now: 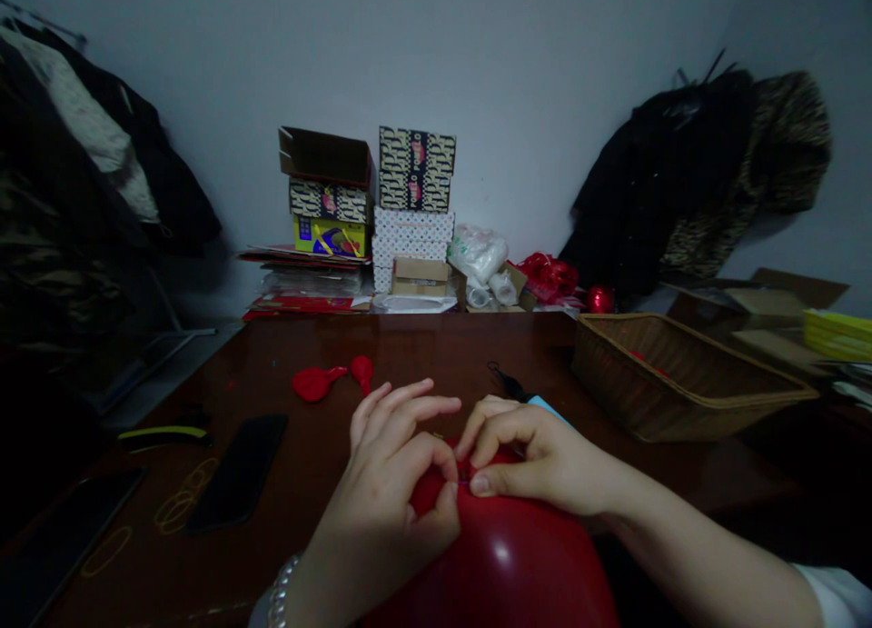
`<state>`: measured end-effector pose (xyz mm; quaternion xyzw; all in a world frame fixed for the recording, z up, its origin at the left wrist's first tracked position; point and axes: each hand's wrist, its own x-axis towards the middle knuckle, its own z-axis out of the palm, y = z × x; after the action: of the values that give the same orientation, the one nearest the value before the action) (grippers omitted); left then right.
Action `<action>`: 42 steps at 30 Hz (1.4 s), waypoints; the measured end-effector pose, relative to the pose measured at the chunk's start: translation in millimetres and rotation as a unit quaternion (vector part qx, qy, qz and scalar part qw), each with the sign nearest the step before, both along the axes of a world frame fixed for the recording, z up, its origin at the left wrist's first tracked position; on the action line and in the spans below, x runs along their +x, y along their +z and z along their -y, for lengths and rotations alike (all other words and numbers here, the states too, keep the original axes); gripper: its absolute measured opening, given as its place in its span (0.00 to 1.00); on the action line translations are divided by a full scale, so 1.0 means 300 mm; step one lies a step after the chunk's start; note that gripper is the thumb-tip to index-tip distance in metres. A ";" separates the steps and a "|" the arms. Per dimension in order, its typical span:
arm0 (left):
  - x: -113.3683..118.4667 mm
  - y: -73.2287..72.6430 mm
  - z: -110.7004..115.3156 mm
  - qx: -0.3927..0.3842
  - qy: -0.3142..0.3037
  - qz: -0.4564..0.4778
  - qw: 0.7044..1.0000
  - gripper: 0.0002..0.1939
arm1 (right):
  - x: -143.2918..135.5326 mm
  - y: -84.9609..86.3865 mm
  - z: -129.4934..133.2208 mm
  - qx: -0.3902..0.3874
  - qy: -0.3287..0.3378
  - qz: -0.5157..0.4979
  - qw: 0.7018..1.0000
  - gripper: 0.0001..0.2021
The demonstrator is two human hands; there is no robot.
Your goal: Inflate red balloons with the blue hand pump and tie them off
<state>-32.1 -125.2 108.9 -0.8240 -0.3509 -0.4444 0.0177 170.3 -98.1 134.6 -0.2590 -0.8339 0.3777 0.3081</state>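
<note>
Brown table [436,342], red balloon [514,555] cropped below, hands [401,487] obscuring its neck [464,471]

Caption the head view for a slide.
Left fingers and right fingers work at an inflated red balloon; two limp balloons lie on the table.

L fingers [428,446], R fingers [508,428] — atop infl. red balloon [524,564]

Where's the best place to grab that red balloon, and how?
Probably by its neck, pinched between fingers from above. The neck, partly hidden between left hand and right hand, sits at the top and looks narrow; the rest of the balloon is broad, round and shiny, so likely slippery.
</note>
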 end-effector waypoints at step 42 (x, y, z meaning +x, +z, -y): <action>-0.028 -0.011 0.002 -0.153 0.019 0.048 0.987 0.05 | -0.040 -0.007 0.020 0.065 -0.094 0.060 0.992 0.04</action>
<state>-40.6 -125.7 105.7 -0.7881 -0.4306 -0.4239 -0.1171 158.4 -104.3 132.4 -0.3380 -0.8453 0.2762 0.3079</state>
